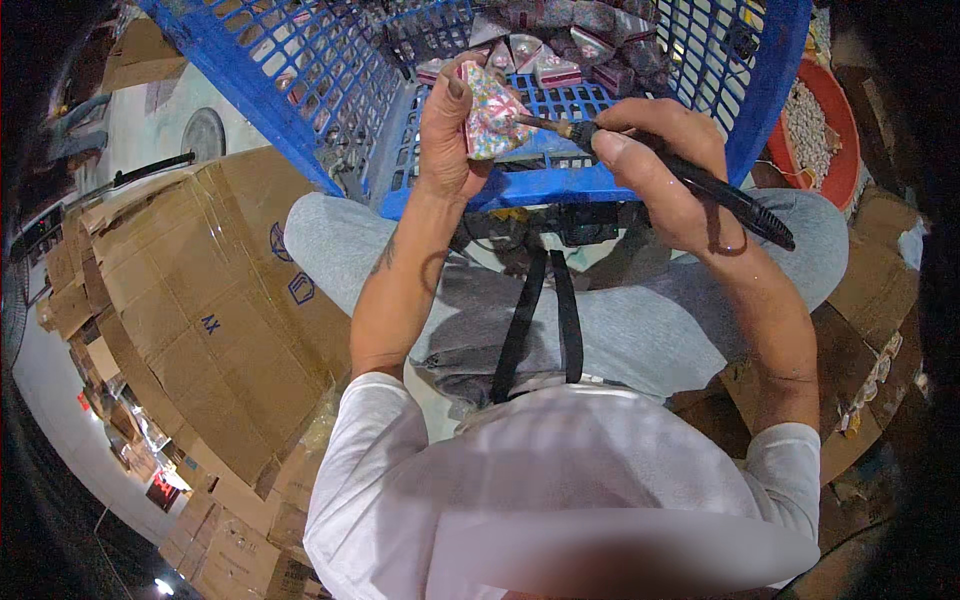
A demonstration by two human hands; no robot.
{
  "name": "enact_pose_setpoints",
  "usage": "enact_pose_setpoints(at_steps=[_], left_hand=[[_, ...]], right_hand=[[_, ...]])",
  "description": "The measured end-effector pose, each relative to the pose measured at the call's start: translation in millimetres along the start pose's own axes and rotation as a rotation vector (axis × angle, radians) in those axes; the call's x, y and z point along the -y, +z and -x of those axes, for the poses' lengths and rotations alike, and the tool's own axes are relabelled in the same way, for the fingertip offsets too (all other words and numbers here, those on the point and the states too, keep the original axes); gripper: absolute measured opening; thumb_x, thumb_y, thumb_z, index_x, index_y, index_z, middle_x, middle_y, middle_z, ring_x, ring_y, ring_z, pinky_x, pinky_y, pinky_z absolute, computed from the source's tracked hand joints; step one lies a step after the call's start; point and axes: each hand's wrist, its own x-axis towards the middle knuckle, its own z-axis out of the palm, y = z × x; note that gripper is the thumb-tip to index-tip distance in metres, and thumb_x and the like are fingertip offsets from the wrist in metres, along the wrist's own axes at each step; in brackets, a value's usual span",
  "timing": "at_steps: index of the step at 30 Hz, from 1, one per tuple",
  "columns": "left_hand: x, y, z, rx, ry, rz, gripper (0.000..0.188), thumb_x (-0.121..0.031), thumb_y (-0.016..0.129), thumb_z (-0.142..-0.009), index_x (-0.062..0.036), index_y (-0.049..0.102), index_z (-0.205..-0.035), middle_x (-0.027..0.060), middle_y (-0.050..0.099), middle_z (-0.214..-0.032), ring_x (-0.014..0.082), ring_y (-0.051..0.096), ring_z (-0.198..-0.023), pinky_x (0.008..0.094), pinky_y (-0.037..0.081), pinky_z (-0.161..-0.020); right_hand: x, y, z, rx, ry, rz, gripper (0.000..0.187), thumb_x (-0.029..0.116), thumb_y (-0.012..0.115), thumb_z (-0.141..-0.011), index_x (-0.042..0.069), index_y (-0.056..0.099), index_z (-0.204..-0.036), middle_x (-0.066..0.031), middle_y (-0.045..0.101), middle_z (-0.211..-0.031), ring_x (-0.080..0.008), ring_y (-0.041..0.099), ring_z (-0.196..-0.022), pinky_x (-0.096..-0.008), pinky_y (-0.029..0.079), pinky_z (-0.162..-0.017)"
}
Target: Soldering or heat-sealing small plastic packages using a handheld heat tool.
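My left hand (450, 135) grips a wedge-shaped piece like a toy cake slice (495, 112), its face white with multicoloured speckles and pink marks. My fingers wrap its left side, thumb on the near edge. In my right hand (670, 165) is a black-handled soldering iron (725, 195), its ribbed tail pointing down and right. The slim metal tip meets or nearly meets the slice's right side; exact contact I cannot tell. Both hands are over the near rim of a blue plastic basket (560, 187). Several similar wrapped wedges (555, 70) lie at the basket's far end.
Flattened cardboard (210, 310) spreads along the left, with more boxes (235, 560) at lower left. A red basin (845, 120) of small pale pieces stands right of the basket. My grey-trousered legs (640, 320) are bent on either side of its near end.
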Motion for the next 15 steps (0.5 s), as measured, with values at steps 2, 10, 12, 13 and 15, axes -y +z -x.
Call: enact_pose_setpoints(at_steps=[2,10,12,13,15], left_hand=[[1.3,-0.7,-0.1,0.007,0.001,-0.004,0.051,-0.041,0.063,-0.092,-0.0086,0.05,-0.13,0.0109,0.06,-0.112,0.0274,0.063,-0.101,0.045,0.054,-0.088],[4.1,-0.8,-0.3,0.045,0.044,-0.1,0.053,-0.043,0.067,-0.089,-0.0081,0.05,-0.125,0.01,0.059,-0.108,0.026,0.063,-0.098,0.0433,0.054,-0.087],[4.2,0.6,-0.5,0.043,0.042,-0.098,0.053,-0.042,0.068,-0.089,-0.0079,0.049,-0.125,0.0098,0.059,-0.108,0.0259,0.063,-0.098,0.043,0.054,-0.086],[4.1,1.3,-0.6,0.048,0.041,-0.104,0.054,-0.042,0.069,-0.088,-0.0077,0.049,-0.125,0.0097,0.059,-0.107,0.0259,0.062,-0.098,0.0428,0.054,-0.086],[3.9,2.3,-0.8,0.053,0.037,-0.085,0.052,-0.039,0.069,-0.088,-0.0074,0.049,-0.125,0.0097,0.059,-0.107,0.0257,0.062,-0.098,0.0427,0.054,-0.086]], right_hand=[[-0.3,0.0,-0.3,-0.002,-0.007,0.003,0.029,0.023,0.064,-0.085,-0.002,0.067,-0.098,-0.01,0.063,-0.075,-0.017,0.061,-0.062,-0.0308,0.047,-0.058],[-1.2,-1.0,-1.8,-0.001,-0.06,0.046,0.022,0.022,0.068,-0.084,0.001,0.066,-0.091,-0.014,0.063,-0.072,-0.0248,0.064,-0.062,-0.0351,0.048,-0.057],[-1.3,0.4,-1.5,-0.006,-0.053,0.027,0.022,0.022,0.067,-0.084,0.001,0.066,-0.091,-0.0134,0.062,-0.07,-0.0247,0.063,-0.06,-0.035,0.047,-0.056],[-1.4,1.0,-1.3,-0.015,-0.047,0.016,0.022,0.022,0.067,-0.084,0.001,0.066,-0.09,-0.0129,0.062,-0.069,-0.0245,0.063,-0.059,-0.0349,0.047,-0.055],[-1.4,0.2,-0.7,-0.003,-0.036,0.013,0.022,0.022,0.067,-0.084,0.001,0.066,-0.09,-0.0128,0.062,-0.068,-0.0244,0.063,-0.059,-0.035,0.047,-0.055]])
